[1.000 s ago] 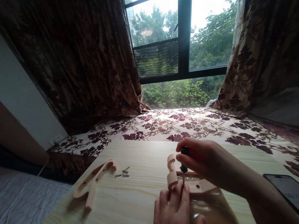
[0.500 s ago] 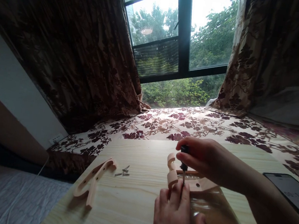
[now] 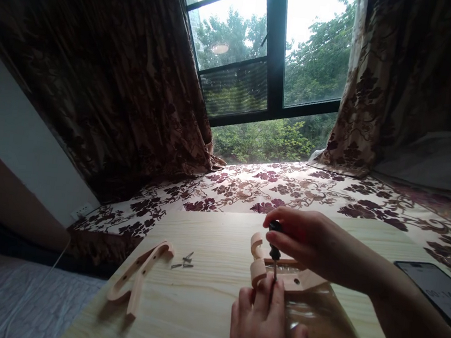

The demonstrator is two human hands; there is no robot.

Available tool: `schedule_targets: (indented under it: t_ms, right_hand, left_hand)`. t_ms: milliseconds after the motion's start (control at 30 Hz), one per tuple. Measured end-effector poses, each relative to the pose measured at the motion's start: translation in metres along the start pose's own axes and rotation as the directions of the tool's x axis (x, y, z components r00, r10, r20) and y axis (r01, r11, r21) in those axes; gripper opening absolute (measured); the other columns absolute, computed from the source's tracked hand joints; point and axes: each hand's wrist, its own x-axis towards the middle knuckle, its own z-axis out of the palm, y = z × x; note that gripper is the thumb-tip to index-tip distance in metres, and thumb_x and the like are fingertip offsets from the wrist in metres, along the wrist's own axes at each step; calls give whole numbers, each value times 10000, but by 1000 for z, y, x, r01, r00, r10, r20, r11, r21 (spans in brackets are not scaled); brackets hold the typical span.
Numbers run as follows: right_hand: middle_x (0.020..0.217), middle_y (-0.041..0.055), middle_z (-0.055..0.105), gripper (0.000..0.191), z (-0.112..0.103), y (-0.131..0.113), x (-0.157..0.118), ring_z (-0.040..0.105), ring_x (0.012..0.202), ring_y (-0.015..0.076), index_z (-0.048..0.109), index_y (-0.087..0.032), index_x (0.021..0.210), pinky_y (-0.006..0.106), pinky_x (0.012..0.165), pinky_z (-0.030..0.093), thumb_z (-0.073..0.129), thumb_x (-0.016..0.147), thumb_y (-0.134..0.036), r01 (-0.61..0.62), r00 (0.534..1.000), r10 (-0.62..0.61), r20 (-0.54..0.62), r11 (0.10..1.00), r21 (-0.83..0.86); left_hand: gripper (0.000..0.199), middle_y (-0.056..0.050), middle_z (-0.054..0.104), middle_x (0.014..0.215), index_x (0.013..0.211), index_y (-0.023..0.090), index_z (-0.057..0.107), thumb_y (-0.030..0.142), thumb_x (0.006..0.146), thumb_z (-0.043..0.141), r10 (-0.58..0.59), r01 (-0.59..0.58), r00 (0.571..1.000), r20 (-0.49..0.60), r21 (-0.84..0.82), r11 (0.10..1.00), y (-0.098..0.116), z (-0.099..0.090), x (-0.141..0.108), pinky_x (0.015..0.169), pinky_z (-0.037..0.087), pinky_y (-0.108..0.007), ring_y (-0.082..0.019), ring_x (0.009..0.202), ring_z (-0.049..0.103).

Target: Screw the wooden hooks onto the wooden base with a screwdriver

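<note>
Your right hand (image 3: 303,236) is closed around a slim black-handled screwdriver (image 3: 274,249) with a thin metal shaft, standing nearly upright towards the far edge of the tabletop (image 3: 191,305), right of its middle. The tip meets the pale wooden hook-shaped piece (image 3: 311,281), but your fingers hide the contact, so whether a screw sits there cannot be told. Your left hand (image 3: 260,323) lies palm down, unclenched, fingertips at the shaft's foot; what they pinch, if anything, cannot be seen. Its palm side is over the shiny brown packet (image 3: 329,328), a springy-looking base, so I'd press the wood firmly flat before you bear down. Line the shaft up square to the surface, push straight along it, and turn in short, even twists; a lean would likely make the tip skid. Better set those left fingertips slightly aside, clear of a slip. The small grey metal screws (image 3: 187,265) lie loose nearer the left edge, beside the two curved wooden pieces (image 3: 139,278), within easy reach.
</note>
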Motion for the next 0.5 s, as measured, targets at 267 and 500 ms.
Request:
schedule_targets:
  t_ms: [267,500]
  right_hand:
    - [647,-7,610,193,-1,5,2,515,572,125,623,-193,810,224,536,400,530,915,-325,0,999,-3,-44,998,-70]
    - [614,-23,596,172,-2,2,2,504,544,118,627,-202,814,216,511,382,562,899,-337,-9,999,4,-46,994,-108]
  left_hand:
    - [529,-3,606,1302,1282,250,591,406,777,571,-24,24,1000,-19,-10,1000,2,1,-1,863,482,-462,-316,1029,530]
    - [512,9,591,1321,1289,242,584,386,800,542,-15,15,1000,-3,-10,1000,2,-1,-1,880,481,-462,-318,1059,528]
